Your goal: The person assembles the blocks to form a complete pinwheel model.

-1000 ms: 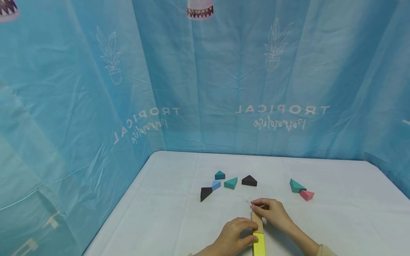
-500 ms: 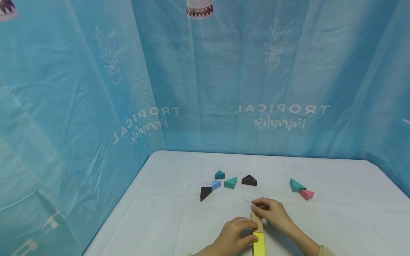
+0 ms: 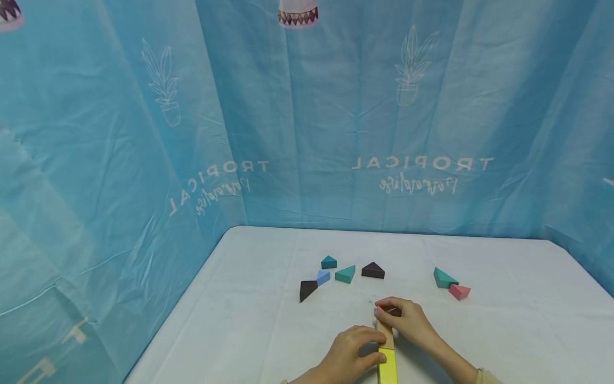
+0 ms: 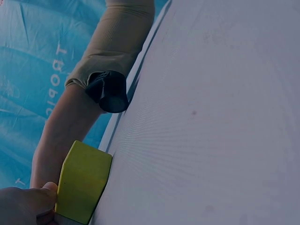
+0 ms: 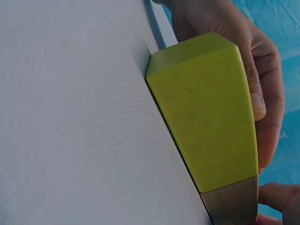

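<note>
1. head view: a yellow block and a wooden block lie end to end on a white table, at the front edge of the view. the yellow block is the nearer to the person.
2. left hand: thumb at the yellow block, forefinger at the wooden block, with a moderate gap between the two digits; whether it grips the blocks or only rests on them cannot be told.
3. right hand: thumb and forefinger narrowed, pinching the far end of the wooden block; the exact contact is partly hidden.
4. right wrist view: the two blocks meet flush at their joint, the yellow one showing a slanted end.
5. left wrist view: a beige sleeve and a black device show on the right arm, behind the yellow block.
6. beyond the hands, left group: a small teal block, a light blue block that appears to touch a black block, a green block and a dark brown block.
7. farther right: a larger green block and a pink block, apparently touching.
8. background: a blue curtain bearing mirrored lettering and outlined potted plants.
</note>
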A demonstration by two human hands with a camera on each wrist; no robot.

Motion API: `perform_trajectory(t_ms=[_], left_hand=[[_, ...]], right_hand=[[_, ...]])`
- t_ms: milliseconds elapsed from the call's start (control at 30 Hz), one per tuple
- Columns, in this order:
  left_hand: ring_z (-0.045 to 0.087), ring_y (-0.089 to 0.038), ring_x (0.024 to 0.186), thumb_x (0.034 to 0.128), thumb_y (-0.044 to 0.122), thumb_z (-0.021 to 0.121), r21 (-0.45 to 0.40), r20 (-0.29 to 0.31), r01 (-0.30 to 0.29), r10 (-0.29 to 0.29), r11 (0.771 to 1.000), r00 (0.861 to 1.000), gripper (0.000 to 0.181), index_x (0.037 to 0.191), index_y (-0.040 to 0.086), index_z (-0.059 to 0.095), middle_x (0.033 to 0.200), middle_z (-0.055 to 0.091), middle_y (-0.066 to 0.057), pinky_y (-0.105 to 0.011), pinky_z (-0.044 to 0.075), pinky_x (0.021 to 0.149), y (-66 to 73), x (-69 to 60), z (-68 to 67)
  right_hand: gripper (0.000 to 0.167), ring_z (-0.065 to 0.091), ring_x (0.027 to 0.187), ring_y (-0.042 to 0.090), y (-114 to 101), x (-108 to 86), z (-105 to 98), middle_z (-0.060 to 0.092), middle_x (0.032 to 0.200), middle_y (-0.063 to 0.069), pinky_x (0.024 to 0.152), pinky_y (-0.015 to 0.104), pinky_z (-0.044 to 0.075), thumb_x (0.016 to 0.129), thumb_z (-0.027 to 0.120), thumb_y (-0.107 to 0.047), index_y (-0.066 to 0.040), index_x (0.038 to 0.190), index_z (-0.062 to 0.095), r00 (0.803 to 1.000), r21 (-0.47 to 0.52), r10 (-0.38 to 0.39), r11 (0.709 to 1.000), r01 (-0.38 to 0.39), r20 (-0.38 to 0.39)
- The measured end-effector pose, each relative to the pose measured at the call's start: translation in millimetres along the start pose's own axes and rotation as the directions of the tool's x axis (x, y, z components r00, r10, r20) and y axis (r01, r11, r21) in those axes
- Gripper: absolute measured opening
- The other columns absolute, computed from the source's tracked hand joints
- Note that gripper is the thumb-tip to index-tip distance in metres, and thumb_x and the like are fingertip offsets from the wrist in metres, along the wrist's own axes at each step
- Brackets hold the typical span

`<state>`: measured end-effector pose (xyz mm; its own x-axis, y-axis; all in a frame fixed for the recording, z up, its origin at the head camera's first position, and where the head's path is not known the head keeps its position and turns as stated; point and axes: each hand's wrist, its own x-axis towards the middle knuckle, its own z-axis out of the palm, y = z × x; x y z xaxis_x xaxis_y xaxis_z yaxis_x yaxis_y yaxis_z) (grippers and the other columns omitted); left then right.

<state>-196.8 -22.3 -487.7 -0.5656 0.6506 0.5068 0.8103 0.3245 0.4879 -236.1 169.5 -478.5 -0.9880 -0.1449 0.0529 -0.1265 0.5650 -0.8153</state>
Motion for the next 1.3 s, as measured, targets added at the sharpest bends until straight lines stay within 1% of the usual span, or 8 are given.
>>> perform_trajectory(t_ms=[467, 667, 733, 800, 900, 1067, 1200, 1300], left_hand=[[0.058, -0.008, 0.105, 0.0888, 0.020, 0.067, -0.007, -0.012, -0.015, 0.015, 1.000, 1.000, 0.027, 0.111, 0.005, 0.066, 0.108, 0.067, 0.001, -0.016, 0.042, 0.090, -0.4, -0.5, 1.0], [0.058, -0.006, 0.104, 0.0883, 0.020, 0.068, 0.016, -0.010, -0.016, 0.016, 1.000, 1.000, 0.026, 0.110, 0.006, 0.066, 0.107, 0.067, 0.001, -0.016, 0.043, 0.089, -0.1, 0.5, 0.8], [0.058, -0.005, 0.104, 0.0883, 0.021, 0.068, 0.023, -0.010, -0.013, 0.014, 1.000, 1.000, 0.026, 0.110, 0.006, 0.067, 0.107, 0.067, 0.002, -0.016, 0.043, 0.089, -0.1, 1.2, 0.6], [0.058, -0.004, 0.104, 0.0885, 0.022, 0.067, 0.023, -0.005, -0.006, 0.006, 1.000, 1.000, 0.027, 0.111, 0.007, 0.067, 0.107, 0.067, 0.003, -0.016, 0.043, 0.089, -0.1, 1.8, 0.5], [0.057, -0.003, 0.105, 0.0888, 0.023, 0.067, 0.022, 0.002, 0.008, -0.008, 1.000, 1.000, 0.027, 0.111, 0.008, 0.067, 0.108, 0.067, 0.004, -0.017, 0.043, 0.089, 0.0, 2.0, -0.1], [0.057, -0.003, 0.105, 0.0882, 0.023, 0.068, 0.023, -0.005, 0.009, -0.009, 1.000, 1.000, 0.027, 0.111, 0.008, 0.067, 0.108, 0.067, 0.004, -0.017, 0.043, 0.090, -0.6, 1.8, 0.0], [0.057, -0.003, 0.104, 0.0874, 0.022, 0.069, 0.030, -0.021, -0.005, 0.006, 1.000, 1.000, 0.027, 0.110, 0.008, 0.067, 0.107, 0.067, 0.004, -0.016, 0.043, 0.089, -1.1, 1.2, 0.3], [0.058, -0.004, 0.103, 0.0870, 0.022, 0.069, 0.030, -0.027, -0.012, 0.013, 0.999, 1.000, 0.027, 0.109, 0.007, 0.067, 0.106, 0.067, 0.003, -0.016, 0.043, 0.089, -1.3, 0.0, 0.5]], right_hand=[[0.028, 0.058, 0.076, 0.011, -1, 0.1, 1, 0.067, 0.089, -0.004, 0.066, 0.026, 0.048, 0.086, 0.070, -0.027, -0.007, 0.106, 0.069, 1.000, -0.011, 0.009, 1.000, -0.010, -0.015], [0.033, 0.063, 0.089, 0.019, -6, 1.0, -15, 0.067, 0.102, 0.005, 0.076, 0.037, 0.053, 0.086, 0.070, -0.028, -0.006, 0.111, 0.067, 0.994, -0.044, -0.021, 0.999, 0.017, -0.111], [0.036, 0.062, 0.095, 0.025, -5, 4.8, -28, 0.066, 0.108, 0.010, 0.079, 0.040, 0.053, 0.086, 0.070, -0.028, -0.004, 0.113, 0.065, 0.980, -0.067, -0.095, 0.994, 0.084, -0.174], [0.039, 0.060, 0.099, 0.030, -1, 9.4, -44, 0.064, 0.112, 0.013, 0.078, 0.043, 0.053, 0.086, 0.070, -0.029, -0.003, 0.115, 0.064, 0.953, -0.118, -0.178, 0.981, 0.152, -0.247], [0.043, 0.055, 0.105, 0.036, 11, 14.3, -69, 0.059, 0.118, 0.018, 0.078, 0.050, 0.050, 0.087, 0.069, -0.031, -0.002, 0.118, 0.062, 0.915, -0.175, -0.232, 0.968, 0.182, -0.330], [0.054, 0.047, 0.113, 0.043, 40, 15.8, -107, 0.049, 0.129, 0.025, 0.082, 0.058, 0.044, 0.090, 0.062, -0.042, -0.001, 0.125, 0.056, 0.901, -0.174, -0.134, 0.982, 0.067, -0.413], [0.059, 0.042, 0.117, 0.047, 61, 12.8, -125, 0.044, 0.132, 0.030, 0.086, 0.063, 0.039, 0.092, 0.058, -0.043, 0.002, 0.130, 0.050, 0.908, -0.175, -0.057, 0.984, -0.018, -0.416], [0.064, 0.037, 0.119, 0.052, 73, 11.2, -131, 0.040, 0.133, 0.035, 0.090, 0.067, 0.033, 0.092, 0.057, -0.043, 0.005, 0.133, 0.045, 0.931, -0.177, -0.030, 0.983, -0.037, -0.363]])
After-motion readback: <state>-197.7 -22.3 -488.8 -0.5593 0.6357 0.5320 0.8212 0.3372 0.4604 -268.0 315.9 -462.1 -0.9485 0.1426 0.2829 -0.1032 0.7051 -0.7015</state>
